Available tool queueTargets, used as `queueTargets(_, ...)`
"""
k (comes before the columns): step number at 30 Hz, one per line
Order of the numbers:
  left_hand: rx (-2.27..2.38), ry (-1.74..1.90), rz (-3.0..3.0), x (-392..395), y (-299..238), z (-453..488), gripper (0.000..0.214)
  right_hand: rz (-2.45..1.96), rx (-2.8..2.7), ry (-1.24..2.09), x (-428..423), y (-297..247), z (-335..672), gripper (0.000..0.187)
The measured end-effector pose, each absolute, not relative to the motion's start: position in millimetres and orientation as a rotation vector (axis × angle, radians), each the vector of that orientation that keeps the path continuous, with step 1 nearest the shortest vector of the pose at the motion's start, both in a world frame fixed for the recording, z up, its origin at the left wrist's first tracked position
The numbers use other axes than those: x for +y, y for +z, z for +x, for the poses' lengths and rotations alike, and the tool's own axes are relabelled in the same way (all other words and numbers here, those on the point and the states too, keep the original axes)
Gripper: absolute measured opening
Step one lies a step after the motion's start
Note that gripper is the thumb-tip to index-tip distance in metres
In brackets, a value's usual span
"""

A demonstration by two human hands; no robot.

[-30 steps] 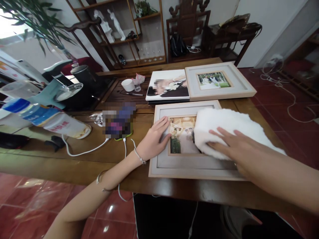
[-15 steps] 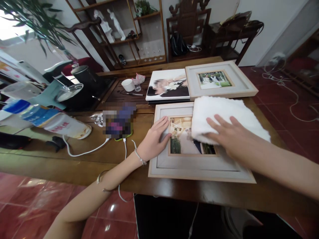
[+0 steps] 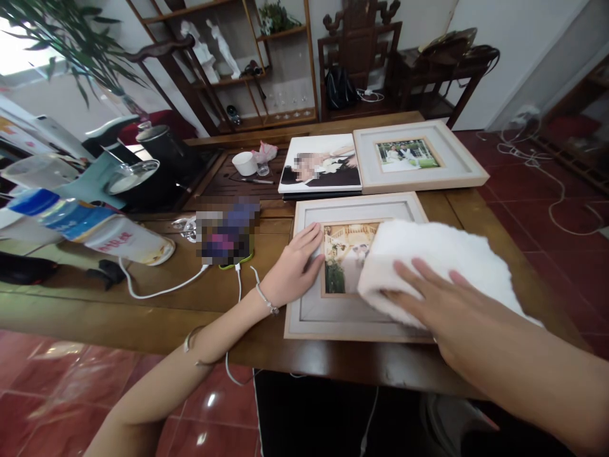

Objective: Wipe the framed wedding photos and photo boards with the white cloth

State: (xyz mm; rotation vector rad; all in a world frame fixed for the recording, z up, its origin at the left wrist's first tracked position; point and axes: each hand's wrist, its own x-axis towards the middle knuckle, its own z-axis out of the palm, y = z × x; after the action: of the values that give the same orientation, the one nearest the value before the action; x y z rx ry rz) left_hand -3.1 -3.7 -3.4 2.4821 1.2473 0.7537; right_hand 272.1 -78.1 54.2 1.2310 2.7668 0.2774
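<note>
Cloth, white and fluffy, lies over the right part of a pale picture frame, hiding that end and some of the framed photo; its far corner trails past the frame toward the table's right side. The right hand presses on top of it, palm down, fingers spread, the thumb along a fold at the near edge; whether the thumb pinches the fabric I cannot tell. The left hand rests flat on the frame's left border, fingers together and laid out straight, thumb held apart with its tip near the photo, clasping nothing. A bracelet circles that wrist. The frame lies flat at the near edge of a wooden table. Just beyond it sit a panel with a partly blurred picture and, touching its right side, a second frame. To the left, a blurred-out item with a green edge has a white cable beside it, then a bottle with a blue cap, tilted. Farther back, a white cup stands on a dark tray, near a lidded black pot.
</note>
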Motion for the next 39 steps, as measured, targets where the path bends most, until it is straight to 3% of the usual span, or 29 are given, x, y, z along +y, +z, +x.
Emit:
queueTargets(8,1.201,0.785,2.478,-1.3,-5.8,-5.2,0.049,1.308,2.792,0.528,22.1,48.0,280.2,0.063)
queueTargets(13,1.234,0.778,2.463,-1.9,-5.5,-4.8,0.049,1.255,2.925,0.460,34.0,68.6,291.2,0.065)
queueTargets(18,1.241,0.780,2.470,-2.6,-5.4,-4.2,0.049,1.297,3.052,0.500,30.0,76.9,305.9,0.054)
queueTargets(25,1.258,0.817,2.450,-2.7,-5.3,-2.1,0.046,1.149,2.978,0.348,20.2,39.6,304.2,0.077)
queueTargets(34,1.271,0.815,2.404,-4.0,-5.4,-2.1,0.049,1.002,3.018,0.098,-98.8,37.9,277.1,0.064)
queueTargets(39,1.252,0.802,2.449,-3.7,-5.2,-3.1,0.048,0.989,2.954,-0.048,-99.6,38.6,277.1,0.083)
